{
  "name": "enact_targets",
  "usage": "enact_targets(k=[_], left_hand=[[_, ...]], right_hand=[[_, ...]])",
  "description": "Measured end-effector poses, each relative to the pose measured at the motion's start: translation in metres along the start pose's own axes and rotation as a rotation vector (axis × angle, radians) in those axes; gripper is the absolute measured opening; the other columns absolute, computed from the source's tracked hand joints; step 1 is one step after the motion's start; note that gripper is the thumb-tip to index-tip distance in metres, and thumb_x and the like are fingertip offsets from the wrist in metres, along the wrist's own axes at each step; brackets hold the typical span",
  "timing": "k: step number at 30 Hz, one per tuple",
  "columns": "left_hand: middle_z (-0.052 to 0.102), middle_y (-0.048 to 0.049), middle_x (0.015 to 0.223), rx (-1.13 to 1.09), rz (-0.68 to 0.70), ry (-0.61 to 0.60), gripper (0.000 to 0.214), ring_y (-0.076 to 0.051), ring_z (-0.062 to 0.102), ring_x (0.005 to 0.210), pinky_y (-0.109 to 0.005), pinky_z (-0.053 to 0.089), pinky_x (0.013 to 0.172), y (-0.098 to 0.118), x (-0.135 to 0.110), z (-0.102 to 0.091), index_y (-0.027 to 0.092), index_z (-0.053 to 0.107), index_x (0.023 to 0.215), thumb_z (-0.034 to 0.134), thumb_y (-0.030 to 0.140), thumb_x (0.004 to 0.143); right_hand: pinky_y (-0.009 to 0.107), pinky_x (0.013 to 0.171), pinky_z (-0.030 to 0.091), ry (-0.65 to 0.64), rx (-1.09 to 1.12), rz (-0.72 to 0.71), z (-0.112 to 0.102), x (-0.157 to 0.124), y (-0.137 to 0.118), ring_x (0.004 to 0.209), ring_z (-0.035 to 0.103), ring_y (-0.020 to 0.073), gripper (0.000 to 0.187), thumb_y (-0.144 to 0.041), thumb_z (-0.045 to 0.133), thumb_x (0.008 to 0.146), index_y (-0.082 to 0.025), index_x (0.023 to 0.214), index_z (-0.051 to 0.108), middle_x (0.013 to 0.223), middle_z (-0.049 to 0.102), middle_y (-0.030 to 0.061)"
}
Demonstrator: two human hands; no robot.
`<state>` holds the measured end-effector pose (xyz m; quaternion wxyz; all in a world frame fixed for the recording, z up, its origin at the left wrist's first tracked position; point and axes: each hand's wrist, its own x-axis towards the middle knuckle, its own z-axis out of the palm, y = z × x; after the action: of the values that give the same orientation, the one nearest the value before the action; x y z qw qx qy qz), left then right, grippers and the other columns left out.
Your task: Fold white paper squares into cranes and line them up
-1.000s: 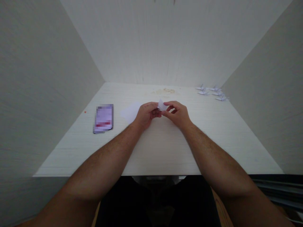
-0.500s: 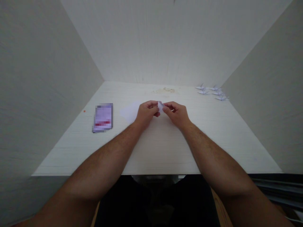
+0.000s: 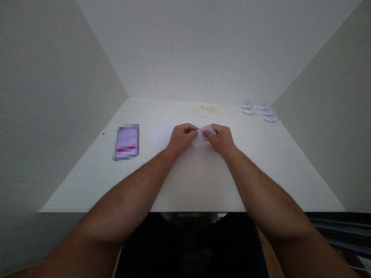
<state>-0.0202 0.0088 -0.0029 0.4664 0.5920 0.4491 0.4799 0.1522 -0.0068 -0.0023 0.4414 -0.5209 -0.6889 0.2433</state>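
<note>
A small piece of white paper [image 3: 198,141], seemingly folded, is held between my two hands above the middle of the table. My left hand [image 3: 183,136] pinches its left edge between thumb and fingertips. On the other side, my right hand [image 3: 222,137] grips the paper with the thumb pressed on its face and the fingers behind. More white paper [image 3: 159,135] lies flat on the table just left of my left hand, partly covered by it.
At the back right stand several folded white paper cranes [image 3: 268,113]. A purple pixelated rectangle [image 3: 126,141] lies on the left. The white table [image 3: 199,181] has walls on three sides, a brownish stain [image 3: 207,109] near the back and a tiny orange spot [image 3: 103,133] at left.
The paper in my hands has turned, so a wider flat face now shows. My right hand has shifted slightly right, its thumb now lying across the paper.
</note>
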Motion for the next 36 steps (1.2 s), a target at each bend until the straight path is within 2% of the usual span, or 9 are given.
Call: enact_targets(k=[12,36], left_hand=[[0.063,0.0013,0.063,-0.009,-0.030,-0.090,0.010,-0.010,0.051,0.056,-0.023,0.039,0.054,-0.003,-0.001,-0.003,0.016,0.069,0.069,0.067,0.025,0.067],[0.057,0.0021,0.056,0.035,-0.050,-0.066,0.010,-0.010,0.047,0.052,-0.022,0.036,0.050,0.002,-0.002,-0.003,0.017,0.062,0.059,0.065,0.024,0.066]], right_hand=[[0.024,0.048,0.044,-0.123,0.215,0.159,-0.010,0.003,-0.009,0.052,0.054,0.0114,0.017,-0.032,0.065,0.072,-0.016,0.066,0.062,0.058,0.060,0.0001],[0.023,0.046,0.045,-0.158,0.230,0.144,-0.009,0.002,-0.011,0.051,0.055,0.0108,0.018,-0.032,0.064,0.073,-0.016,0.065,0.063,0.057,0.061,-0.0003]])
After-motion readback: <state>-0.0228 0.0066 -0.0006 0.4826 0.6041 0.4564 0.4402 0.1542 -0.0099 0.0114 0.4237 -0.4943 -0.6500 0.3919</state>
